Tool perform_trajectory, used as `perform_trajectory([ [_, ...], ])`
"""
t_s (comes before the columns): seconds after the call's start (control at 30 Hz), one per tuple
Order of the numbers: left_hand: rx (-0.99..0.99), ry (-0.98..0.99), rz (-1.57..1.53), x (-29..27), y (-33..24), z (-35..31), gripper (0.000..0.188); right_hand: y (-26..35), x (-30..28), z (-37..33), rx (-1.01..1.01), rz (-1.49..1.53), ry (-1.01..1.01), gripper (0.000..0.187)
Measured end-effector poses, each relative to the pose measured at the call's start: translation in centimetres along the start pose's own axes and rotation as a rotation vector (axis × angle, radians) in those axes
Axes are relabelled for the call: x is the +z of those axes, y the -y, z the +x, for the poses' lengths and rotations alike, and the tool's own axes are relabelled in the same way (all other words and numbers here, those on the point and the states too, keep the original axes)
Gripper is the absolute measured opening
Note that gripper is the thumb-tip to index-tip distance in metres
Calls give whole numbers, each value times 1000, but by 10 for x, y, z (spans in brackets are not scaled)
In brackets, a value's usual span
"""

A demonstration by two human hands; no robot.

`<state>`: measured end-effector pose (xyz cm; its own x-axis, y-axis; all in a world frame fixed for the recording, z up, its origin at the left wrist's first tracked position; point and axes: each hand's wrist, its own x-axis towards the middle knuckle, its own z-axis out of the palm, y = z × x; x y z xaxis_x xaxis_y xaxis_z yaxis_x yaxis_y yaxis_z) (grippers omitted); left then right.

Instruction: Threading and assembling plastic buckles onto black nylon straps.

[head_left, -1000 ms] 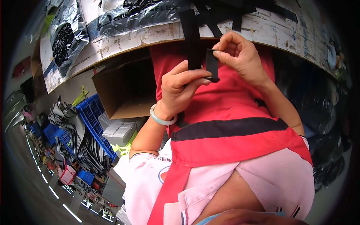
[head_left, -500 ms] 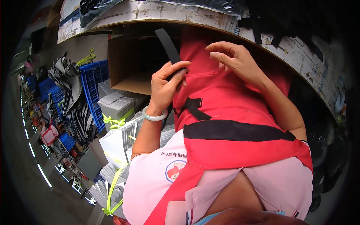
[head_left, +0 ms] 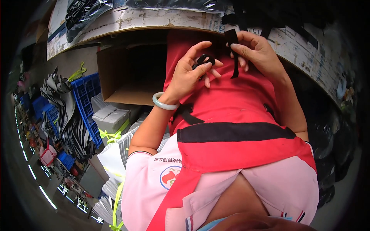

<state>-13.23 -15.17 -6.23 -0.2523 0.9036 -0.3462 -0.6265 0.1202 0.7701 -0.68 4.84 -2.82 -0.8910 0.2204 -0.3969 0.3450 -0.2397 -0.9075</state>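
Both my hands are raised over the red apron on my lap. My left hand, with a pale bangle at the wrist, pinches a small curled black strap between thumb and fingers. To its right, my right hand grips a short black fabric strip between thumb and fingers. One end of the strip stands up above the fingers and the other hangs down. A gap lies between the hands; whether the two black pieces join cannot be told.
The worn table edge curves just beyond my hands, with bagged black items on it. An open cardboard box stands at the left below it. Further left are a blue crate, dark-and-grey strips and tied grey stacks.
The straight black strip in my left hand is gone from there; that hand now has a curled black strap. My right hand, previously without anything visible, holds a black strip.
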Motion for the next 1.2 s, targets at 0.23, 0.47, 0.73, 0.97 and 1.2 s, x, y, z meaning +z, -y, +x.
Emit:
perform_trajectory([
  [0.23, -58, 45, -41, 15, -3, 11, 51, -20, 16, 3, 12, -93, 36, 18],
  [0.47, -321, 372, -326, -13, 12, 20, 36, -20, 2, 6, 16, 193, 270, 12],
  [0.73, -140, -111, -2, 6, -9, 28, 24, -13, -2, 4, -79, 146, -51, 21],
  [0.97, 84, -217, 177, 10, 2, 27, 12, -18, 22, -4, 128, 239, -9, 18],
  [1.2, 581, -223, 991, 9, 8, 33, 21, -27, 29, 1, 73, 502, -120, 20],
])
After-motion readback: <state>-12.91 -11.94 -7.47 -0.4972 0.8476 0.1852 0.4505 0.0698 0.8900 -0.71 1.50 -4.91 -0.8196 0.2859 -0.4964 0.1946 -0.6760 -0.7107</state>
